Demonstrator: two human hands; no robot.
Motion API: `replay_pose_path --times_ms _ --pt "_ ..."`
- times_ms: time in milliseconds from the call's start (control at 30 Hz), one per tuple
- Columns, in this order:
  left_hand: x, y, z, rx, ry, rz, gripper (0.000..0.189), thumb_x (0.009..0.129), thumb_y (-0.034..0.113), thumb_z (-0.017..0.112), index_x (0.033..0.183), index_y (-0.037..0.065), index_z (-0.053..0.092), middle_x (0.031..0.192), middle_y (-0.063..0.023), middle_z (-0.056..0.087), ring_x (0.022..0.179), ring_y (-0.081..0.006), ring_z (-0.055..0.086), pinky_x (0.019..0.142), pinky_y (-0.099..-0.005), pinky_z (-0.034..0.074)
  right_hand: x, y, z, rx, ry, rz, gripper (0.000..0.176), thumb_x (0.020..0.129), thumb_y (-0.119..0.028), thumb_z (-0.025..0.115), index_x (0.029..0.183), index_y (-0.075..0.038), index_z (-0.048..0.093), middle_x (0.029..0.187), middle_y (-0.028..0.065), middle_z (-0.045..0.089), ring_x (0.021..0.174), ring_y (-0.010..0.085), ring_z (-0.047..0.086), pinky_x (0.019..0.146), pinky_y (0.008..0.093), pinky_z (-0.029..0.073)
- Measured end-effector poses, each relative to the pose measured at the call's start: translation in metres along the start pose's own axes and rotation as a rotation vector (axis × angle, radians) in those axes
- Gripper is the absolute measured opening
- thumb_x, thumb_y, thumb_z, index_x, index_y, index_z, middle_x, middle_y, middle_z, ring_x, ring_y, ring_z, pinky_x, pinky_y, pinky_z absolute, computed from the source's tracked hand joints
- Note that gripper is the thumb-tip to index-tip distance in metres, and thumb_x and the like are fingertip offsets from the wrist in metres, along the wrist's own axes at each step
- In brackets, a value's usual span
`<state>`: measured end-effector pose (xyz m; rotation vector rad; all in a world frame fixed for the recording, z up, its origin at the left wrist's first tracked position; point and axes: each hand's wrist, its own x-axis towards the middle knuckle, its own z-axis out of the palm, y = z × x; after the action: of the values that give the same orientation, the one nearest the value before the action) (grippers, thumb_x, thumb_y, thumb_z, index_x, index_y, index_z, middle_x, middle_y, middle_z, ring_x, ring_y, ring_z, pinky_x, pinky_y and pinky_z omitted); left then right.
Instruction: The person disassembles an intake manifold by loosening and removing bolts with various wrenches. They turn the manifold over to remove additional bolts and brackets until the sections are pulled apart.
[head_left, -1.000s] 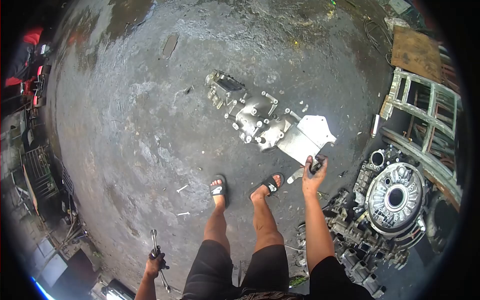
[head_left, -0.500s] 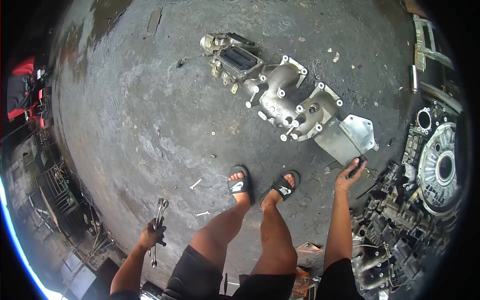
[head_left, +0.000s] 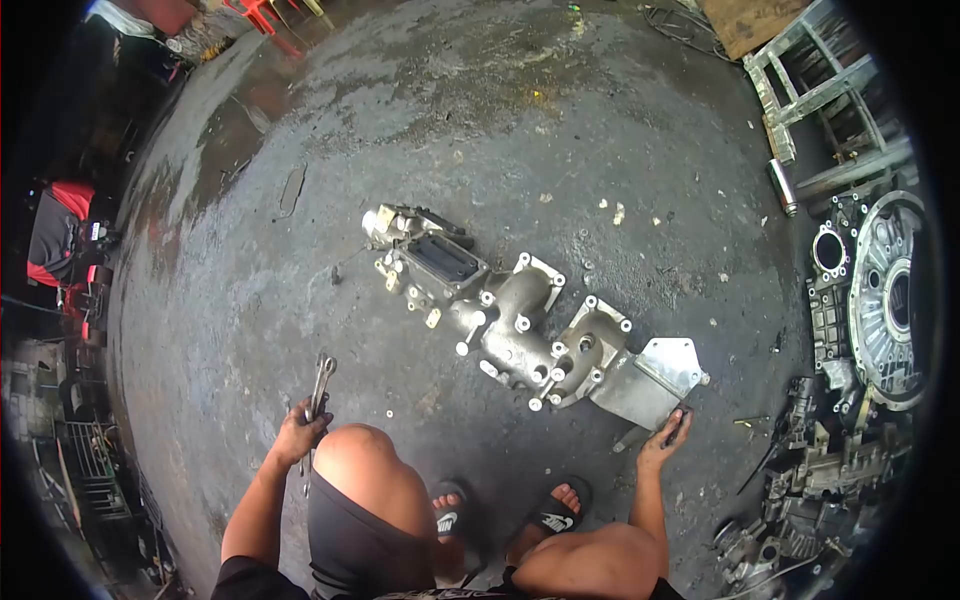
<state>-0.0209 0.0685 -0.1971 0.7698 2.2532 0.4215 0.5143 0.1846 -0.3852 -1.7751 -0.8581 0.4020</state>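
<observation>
My left hand [head_left: 300,432] is closed around a few metal wrenches [head_left: 323,378], held above the floor beside my bent left knee. On the right, my right hand [head_left: 664,440] grips the lower corner of a flat metal plate [head_left: 640,392], which joins a cast metal manifold [head_left: 520,345] lying on the floor. Several bolts stick out of the manifold. At its upper left end sits a part with a dark rectangular recess [head_left: 443,259].
Engine parts [head_left: 820,480] are piled at the right, below a large round housing [head_left: 893,300]. A metal frame [head_left: 815,90] and a cylinder [head_left: 783,188] lie at the upper right. Red and black equipment [head_left: 62,235] stands at the far left. My sandalled feet are below the manifold.
The view has tilted up and lowered; my knees are now bent further. Both hands keep their hold, and the manifold appears lower in the view.
</observation>
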Motion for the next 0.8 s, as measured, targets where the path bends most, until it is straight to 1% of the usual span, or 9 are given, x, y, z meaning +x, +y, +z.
replay_pose_path --times_ms 167,233,300,367,400,433,533,667,800 --pt "0.05 0.0 -0.003 0.2 0.001 0.02 0.024 0.084 0.022 0.068 0.093 0.003 0.056 0.071 -0.0071 0.06 0.063 -0.0149 0.06 0.059 -0.0324 0.051 0.017 0.029 -0.006 0.06 -0.184 0.156 0.061 0.099 -0.037 0.05 0.137 0.008 0.037 0.142 0.0266 0.036 0.129 0.0349 0.04 0.109 0.0428 0.032" --pt "0.052 -0.009 -0.009 0.206 -0.027 0.026 0.024 0.083 0.022 0.067 0.092 0.003 0.056 0.071 -0.0081 0.062 0.064 -0.0165 0.062 0.06 -0.0334 0.051 0.023 0.02 -0.04 -0.551 -0.191 -0.308 0.041 0.1 -0.027 0.05 0.123 0.006 0.048 0.125 0.0225 0.048 0.112 0.0348 0.048 0.097 0.0438 0.037" --pt "0.041 0.004 -0.011 0.228 -0.06 0.016 0.024 0.082 0.022 0.067 0.092 0.003 0.056 0.071 -0.0082 0.062 0.065 -0.0168 0.062 0.06 -0.0337 0.051 0.023 0.0 -0.077 -0.578 -0.086 -0.332 0.036 0.097 -0.022 0.054 0.122 0.003 0.049 0.12 0.0206 0.049 0.109 0.0327 0.049 0.095 0.0431 0.038" --pt "0.039 0.002 -0.007 0.273 -0.034 -0.042 0.023 0.082 0.021 0.067 0.092 0.003 0.056 0.071 -0.008 0.062 0.064 -0.0168 0.062 0.06 -0.0336 0.051 0.013 0.02 -0.115 -0.457 -0.261 -0.162 0.05 0.094 -0.027 0.058 0.13 0.005 0.044 0.131 0.0258 0.046 0.118 0.0422 0.045 0.103 0.0492 0.033" --pt "0.044 -0.006 -0.003 0.234 -0.038 -0.059 0.022 0.083 0.021 0.067 0.091 0.004 0.057 0.071 -0.0077 0.062 0.064 -0.0165 0.062 0.059 -0.0334 0.051 0.009 0.01 -0.12 -0.379 -0.292 -0.169 0.039 0.09 -0.013 0.059 0.124 0.003 0.047 0.118 0.022 0.052 0.106 0.0371 0.051 0.094 0.045 0.041" --pt "0.048 -0.015 0.004 0.225 -0.048 -0.064 0.022 0.083 0.021 0.067 0.091 0.004 0.057 0.071 -0.0077 0.062 0.064 -0.0165 0.062 0.059 -0.0334 0.051 0.003 0.001 -0.124 -0.391 -0.295 -0.176 0.039 0.09 -0.013 0.059 0.124 0.003 0.047 0.118 0.022 0.052 0.106 0.0371 0.051 0.094 0.045 0.041" --pt "0.073 -0.019 0.028 0.106 -0.086 -0.065 0.022 0.083 0.022 0.067 0.092 0.004 0.056 0.072 -0.0078 0.061 0.063 -0.0161 0.061 0.059 -0.0335 0.051 -0.005 -0.044 -0.1 -0.37 -0.24 -0.291 0.035 0.086 -0.003 0.056 0.119 0.002 0.048 0.111 0.0201 0.053 0.097 0.0333 0.053 0.086 0.0415 0.044" --pt "0.087 -0.012 0.063 -0.008 -0.158 0.0 0.032 0.086 0.023 0.064 0.112 0.005 0.057 0.07 -0.0065 0.059 0.064 -0.015 0.06 0.057 -0.0331 0.052 0.014 -0.08 -0.038 -0.297 -0.356 -0.595 0.029 0.083 -0.001 0.054 0.112 0.002 0.053 0.105 0.0188 0.056 0.092 0.0308 0.058 0.084 0.0389 0.046" --pt "0.063 0.069 0.068 0.04 -0.306 0.141 0.033 0.089 0.028 0.065 0.111 0.005 0.056 0.069 -0.0047 0.058 0.063 -0.0136 0.059 0.057 -0.0336 0.049 0.025 -0.148 0.025 -0.029 -0.782 -0.533 0.026 0.085 -0.006 0.057 0.109 0.003 0.055 0.096 0.0171 0.06 0.08 0.0249 0.061 0.078 0.0349 0.05"
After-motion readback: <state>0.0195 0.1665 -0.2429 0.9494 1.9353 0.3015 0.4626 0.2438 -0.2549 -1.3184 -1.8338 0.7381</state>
